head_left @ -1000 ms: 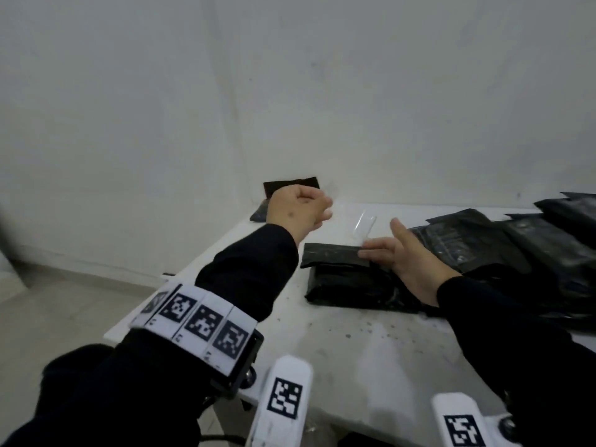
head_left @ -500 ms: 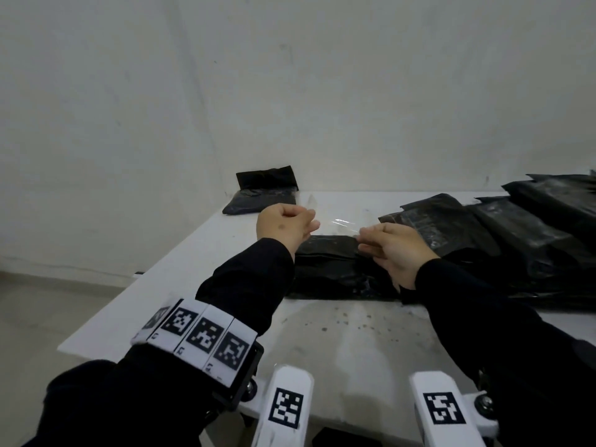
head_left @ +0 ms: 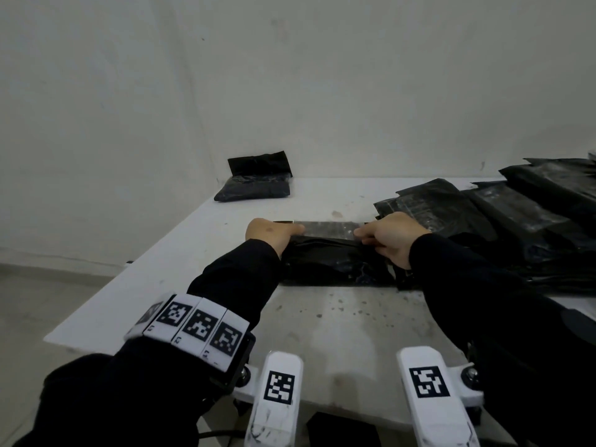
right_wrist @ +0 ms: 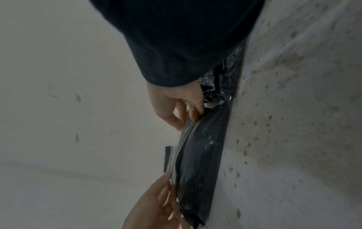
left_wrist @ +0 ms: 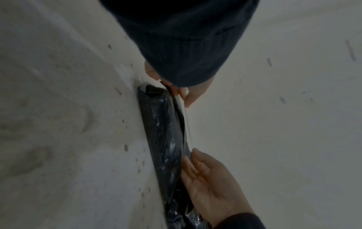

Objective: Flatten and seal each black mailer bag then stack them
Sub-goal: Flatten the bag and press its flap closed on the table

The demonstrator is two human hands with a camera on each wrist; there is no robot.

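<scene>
A filled black mailer bag (head_left: 335,262) lies across the white table (head_left: 325,333) in front of me. A clear tape strip (head_left: 329,228) is stretched along the bag's far top edge between my two hands. My left hand (head_left: 292,230) pinches the strip's left end, and my right hand (head_left: 362,235) pinches its right end. In the left wrist view the strip (left_wrist: 188,124) shows edge-on, just above the bag (left_wrist: 164,139). The right wrist view has my right hand (right_wrist: 189,118) at the bag's (right_wrist: 201,155) near end and my left hand (right_wrist: 156,199) at the far one.
One black mailer (head_left: 254,185) with its flap standing up sits at the table's far left corner against the wall. A pile of several black mailers (head_left: 516,221) covers the right side. The table's left edge drops to the floor close by my left arm.
The clear strip lay on the table while my right hand pressed the bag. Both hands then took it by its ends and have lowered it onto the bag's far edge.
</scene>
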